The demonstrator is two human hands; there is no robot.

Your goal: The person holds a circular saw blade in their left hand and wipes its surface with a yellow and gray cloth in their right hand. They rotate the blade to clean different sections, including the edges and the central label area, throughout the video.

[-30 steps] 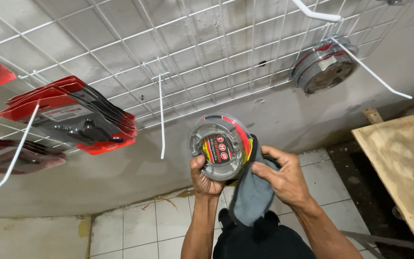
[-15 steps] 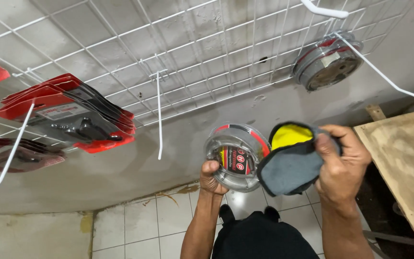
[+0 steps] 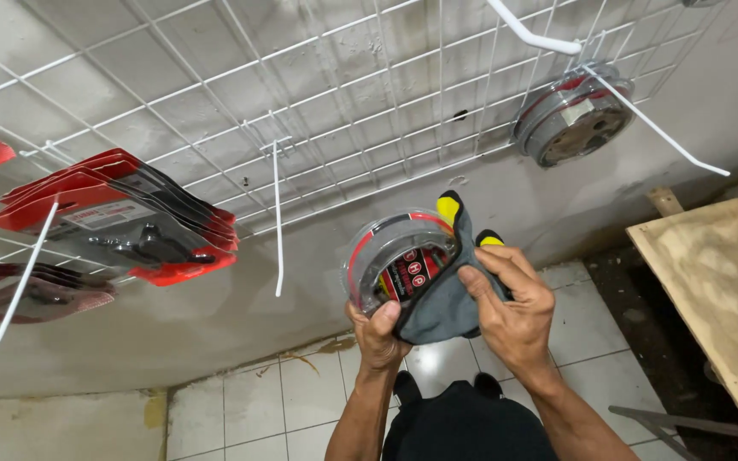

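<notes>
My left hand [image 3: 379, 333] grips the lower edge of a round clear-plastic package [image 3: 395, 260] with a red rim and a red and black label inside. My right hand [image 3: 510, 303] presses a grey cloth with yellow tips [image 3: 454, 286] against the right side of that package. The cloth covers part of the package's face. Both hands are held up in front of a white wire grid panel [image 3: 343, 111] on the wall.
White hooks stick out of the grid, one [image 3: 277, 213] just left of the package. Red flat packs [image 3: 121, 213] hang at the left. More round packages [image 3: 574, 119] hang on a hook at upper right. A plywood board [image 3: 719, 290] stands at the right above the tiled floor [image 3: 301, 393].
My right hand was on the package, lifted the cloth away to the right, and has now brought it back against the package. The package tilted slightly.
</notes>
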